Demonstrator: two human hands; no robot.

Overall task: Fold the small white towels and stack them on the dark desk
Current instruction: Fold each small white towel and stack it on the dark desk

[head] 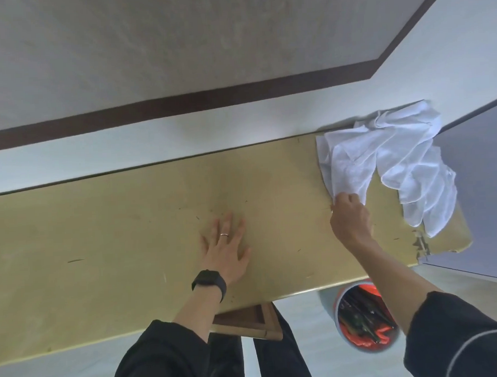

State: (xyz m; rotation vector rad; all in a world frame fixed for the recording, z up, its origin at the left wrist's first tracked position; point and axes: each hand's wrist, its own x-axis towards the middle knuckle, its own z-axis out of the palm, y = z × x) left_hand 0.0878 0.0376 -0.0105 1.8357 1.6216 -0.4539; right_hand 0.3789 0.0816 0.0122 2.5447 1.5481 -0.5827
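Right hand (349, 218) is pinching a corner of the towels (388, 159) heaped at the counter's (101, 237) right end, left hand (225, 246) lying flat, empty; best drawing one free slowly, toward center.

Soft, even daylight fills the view, casting only faint shadows; wide-angle distortion bends straight lines (strongest toward the edges), with slight overall blur.

I found no legible text, no label, brand, number or sign that I could read on any surface in my view.
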